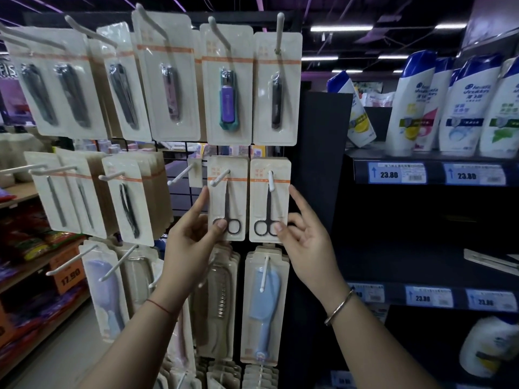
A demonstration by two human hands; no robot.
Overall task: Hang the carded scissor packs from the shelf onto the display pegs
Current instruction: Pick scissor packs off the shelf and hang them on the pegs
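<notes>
Two carded scissor packs hang side by side on the middle row of white pegs. The left scissor pack (228, 192) sits on a peg (219, 177), and my left hand (191, 237) pinches its lower left edge, thumb over the scissor handles. The right scissor pack (269, 203) hangs on another peg (270, 181). My right hand (304, 242) grips that pack's lower right edge, index finger raised along the card's side. On the dark shelf at the right lies one more carded pack (491, 261).
Carded nail clippers and tweezers fill the pegs above and to the left. Carded combs (262, 307) hang below. An empty peg (179, 175) juts out left of the scissors. Shampoo bottles (463, 105) stand on the upper right shelf with price tags beneath.
</notes>
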